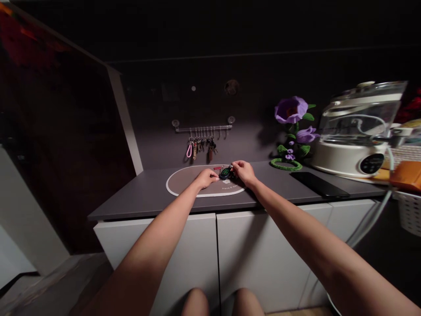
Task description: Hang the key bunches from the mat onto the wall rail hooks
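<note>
Over the oval grey-brown mat (pixel 184 181), both of my hands meet at a dark rounded key fob (pixel 225 173) with a green marking on its face. My left hand (pixel 206 178) is closed, its fingertips at the fob's left edge. From the other side my right hand (pixel 244 172) pinches small metal pieces joined to the fob; they look like a ring and keys, partly hidden by the fingers. Just behind the fob lies a small red item (pixel 217 168) on the mat.
Several keys (pixel 210 151) and a pink loop (pixel 189 150) hang from a clear hook rail (pixel 204 129) on the wall. Right of the mat are a black phone (pixel 318 184), purple crafted flowers (pixel 292 109) and a white appliance (pixel 345 156) with a clear top and a hanging cable.
</note>
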`<state>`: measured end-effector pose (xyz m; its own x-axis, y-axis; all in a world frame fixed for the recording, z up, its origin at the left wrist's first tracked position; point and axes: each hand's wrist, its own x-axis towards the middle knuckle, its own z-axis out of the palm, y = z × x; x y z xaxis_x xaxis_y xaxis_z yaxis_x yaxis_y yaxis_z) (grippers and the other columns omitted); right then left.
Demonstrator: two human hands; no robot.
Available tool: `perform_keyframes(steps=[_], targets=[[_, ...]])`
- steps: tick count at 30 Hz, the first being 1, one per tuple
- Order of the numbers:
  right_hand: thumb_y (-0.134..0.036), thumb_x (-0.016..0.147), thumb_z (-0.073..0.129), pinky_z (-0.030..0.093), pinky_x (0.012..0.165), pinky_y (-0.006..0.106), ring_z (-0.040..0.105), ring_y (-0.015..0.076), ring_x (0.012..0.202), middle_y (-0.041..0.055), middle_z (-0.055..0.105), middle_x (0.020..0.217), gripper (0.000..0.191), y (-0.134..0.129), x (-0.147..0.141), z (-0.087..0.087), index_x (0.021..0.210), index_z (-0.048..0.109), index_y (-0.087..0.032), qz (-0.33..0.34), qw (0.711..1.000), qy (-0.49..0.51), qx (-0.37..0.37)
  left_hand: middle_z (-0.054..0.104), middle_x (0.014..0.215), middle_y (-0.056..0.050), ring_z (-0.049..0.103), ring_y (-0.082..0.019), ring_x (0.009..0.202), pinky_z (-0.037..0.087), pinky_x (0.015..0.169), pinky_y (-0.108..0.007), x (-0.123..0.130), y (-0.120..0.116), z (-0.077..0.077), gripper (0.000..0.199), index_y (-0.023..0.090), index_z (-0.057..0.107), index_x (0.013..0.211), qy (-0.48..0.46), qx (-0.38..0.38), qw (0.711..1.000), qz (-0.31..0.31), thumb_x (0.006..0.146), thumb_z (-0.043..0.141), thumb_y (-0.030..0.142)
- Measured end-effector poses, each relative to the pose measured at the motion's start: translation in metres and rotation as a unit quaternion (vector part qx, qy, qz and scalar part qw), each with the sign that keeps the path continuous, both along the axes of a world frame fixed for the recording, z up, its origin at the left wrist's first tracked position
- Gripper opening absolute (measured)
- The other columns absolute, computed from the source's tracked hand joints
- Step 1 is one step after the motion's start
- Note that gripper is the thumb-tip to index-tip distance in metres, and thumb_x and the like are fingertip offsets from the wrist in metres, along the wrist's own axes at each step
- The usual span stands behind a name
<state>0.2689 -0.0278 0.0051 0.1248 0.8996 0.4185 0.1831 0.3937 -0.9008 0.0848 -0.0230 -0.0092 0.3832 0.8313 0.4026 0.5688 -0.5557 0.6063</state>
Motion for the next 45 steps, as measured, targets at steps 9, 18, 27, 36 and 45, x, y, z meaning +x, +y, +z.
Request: perform_keyframes(steps=[9,18,27,36,45], targets=[[-0.028,0.074,0.055,0.036,0.044,0.020,0.044,0.0068,0.040,-0.0003,0.060,0.054,0.014,-0.001,-0.003,-0.001,0.070,0.060,-0.015,-0.008,0.998,-0.059,0.020,0.059,0.066,0.001,0.050,-0.011,0.065,0.039,0.066,-0.024,-0.002,-0.008,0.004,0.006,0.013,0.061,0.070,-0.014,0.012,0.999,0.039,0.070,0.056,0.017],[-0.029,0.075,0.051,0.038,0.047,0.020,0.046,0.0070,0.041,0.0006,0.061,0.058,0.017,-0.008,-0.006,0.005,0.071,0.059,-0.015,-0.020,0.992,-0.122,0.027,0.052,0.058,0.003,0.047,-0.008,0.057,0.039,0.064,-0.022,-0.004,-0.005,0.002,0.008,0.014,0.051,0.066,-0.157,-0.051,0.983,0.081,0.073,0.053,0.010],[-0.030,0.076,0.048,0.038,0.052,0.020,0.049,0.0080,0.047,0.0015,0.063,0.060,0.021,-0.012,-0.007,0.007,0.072,0.061,-0.015,-0.028,0.983,-0.174,0.046,0.060,0.067,-0.002,0.059,-0.009,0.066,0.043,0.079,-0.029,-0.004,-0.004,0.009,0.010,0.015,0.045,0.074,-0.374,-0.173,0.908,0.078,0.083,0.042,0.011],[-0.031,0.077,0.047,0.039,0.057,0.021,0.054,0.0107,0.056,0.0023,0.064,0.062,0.023,-0.014,-0.008,0.008,0.072,0.063,-0.015,-0.036,0.971,-0.217,0.090,0.064,0.084,-0.011,0.064,-0.014,0.080,0.043,0.087,-0.036,-0.003,-0.008,0.016,0.014,0.016,0.041,0.072,-0.497,-0.242,0.833,0.017,0.086,0.038,0.014],[-0.029,0.078,0.047,0.039,0.062,0.023,0.056,0.0126,0.063,0.0029,0.066,0.068,0.022,-0.019,-0.009,0.009,0.076,0.065,-0.017,-0.047,0.951,-0.280,0.120,0.062,0.103,-0.017,0.059,-0.025,0.101,0.043,0.090,-0.044,-0.009,-0.015,0.025,0.018,0.015,0.036,0.067,-0.578,-0.262,0.771,-0.058,0.083,0.040,0.008]])
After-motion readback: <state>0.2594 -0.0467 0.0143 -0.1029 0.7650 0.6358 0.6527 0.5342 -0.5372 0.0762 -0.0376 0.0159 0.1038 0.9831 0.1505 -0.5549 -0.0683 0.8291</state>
